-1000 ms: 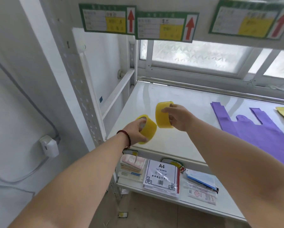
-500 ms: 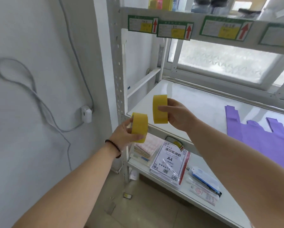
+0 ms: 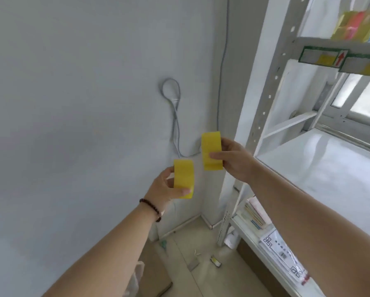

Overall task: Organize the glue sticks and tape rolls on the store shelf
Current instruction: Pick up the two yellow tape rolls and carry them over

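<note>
Holding two rolls edge-on in front of a pale wall, left of the white metal shelving unit (image 3: 263,108). Left hand (image 3: 161,189), dark bead bracelet (image 3: 150,209) at the wrist, pinches a yellow translucent tape roll (image 3: 183,179) between thumb and fingers. Right hand (image 3: 236,159) grips a second yellow tape roll (image 3: 212,153), higher and just right of the first; rolls apart, not touching. Grey looped cable (image 3: 175,116) on the wall behind. Middle shelf board (image 3: 321,159) at right lies bare where visible. Paper packs (image 3: 287,256) on the lower shelf.
</note>
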